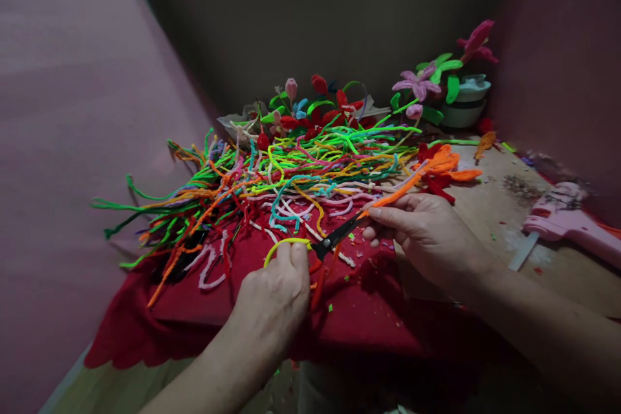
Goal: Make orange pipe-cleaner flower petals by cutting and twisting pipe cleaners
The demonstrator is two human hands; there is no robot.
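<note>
My left hand (279, 288) is closed around the yellow handles of a pair of scissors (328, 243), whose dark blades point up and to the right. The blade tips meet the end of an orange pipe cleaner (395, 194). My right hand (422, 229) pinches that pipe cleaner between thumb and fingers, close to the blades. The strand runs up and right towards orange looped petals (444, 162). Beyond both hands spreads a big heap of many-coloured pipe cleaners (310, 168). Small scraps lie on the red cloth (359, 323) beneath.
A pink glue gun (557, 217) lies at the right on a brown board (490, 207). Pipe-cleaner flowers (417, 82) and a pale green pot (464, 111) stand at the back right. Red flowers (342, 103) sit behind the heap. Pink panels (87, 142) flank the table.
</note>
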